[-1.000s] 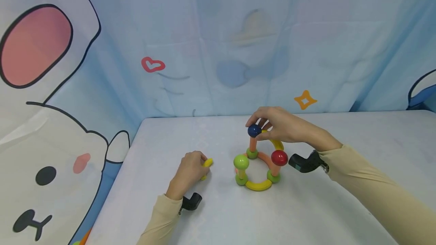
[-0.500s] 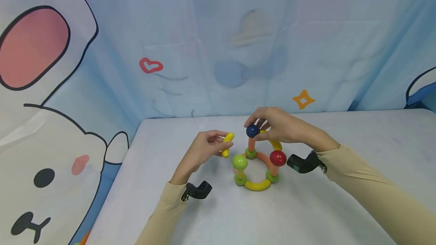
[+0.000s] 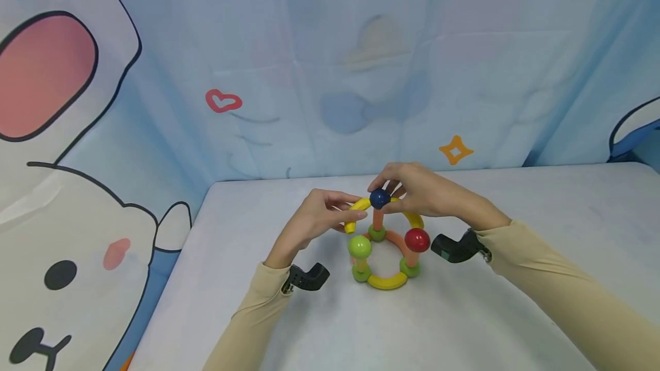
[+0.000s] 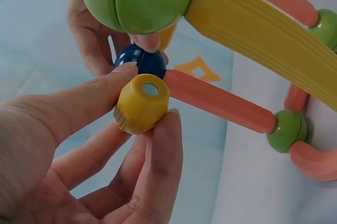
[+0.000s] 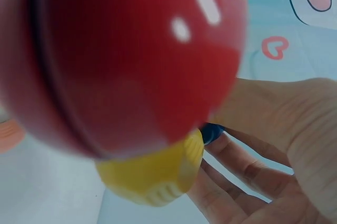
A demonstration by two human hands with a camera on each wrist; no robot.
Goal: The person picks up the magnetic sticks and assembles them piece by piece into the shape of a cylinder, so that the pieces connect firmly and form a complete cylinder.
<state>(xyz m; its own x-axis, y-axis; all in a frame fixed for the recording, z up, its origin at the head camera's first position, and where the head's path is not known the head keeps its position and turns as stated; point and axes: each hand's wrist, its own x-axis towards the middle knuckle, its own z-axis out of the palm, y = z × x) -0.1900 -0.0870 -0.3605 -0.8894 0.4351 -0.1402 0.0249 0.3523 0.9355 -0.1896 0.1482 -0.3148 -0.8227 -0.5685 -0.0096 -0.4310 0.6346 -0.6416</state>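
Note:
Between thumb and fingers my left hand pinches a yellow curved rod. Its far end meets the dark blue ball; whether they touch is hidden. The near end shows a round silvery disc in the left wrist view. My right hand holds the blue ball with thumb and fingertips, atop an upright orange rod. Another yellow curved rod runs from near the ball down behind the red ball. In the right wrist view the red ball hides much of that hand's work.
The structure stands on a white table. Its base ring joins green balls, a yellow curved rod and orange curved rods. A light green ball tops the left upright. A blue printed curtain hangs behind.
My left hand has lifted the yellow curved rod off the table at the left and brought it up and right to the blue ball. The right hand keeps its hold on the ball.

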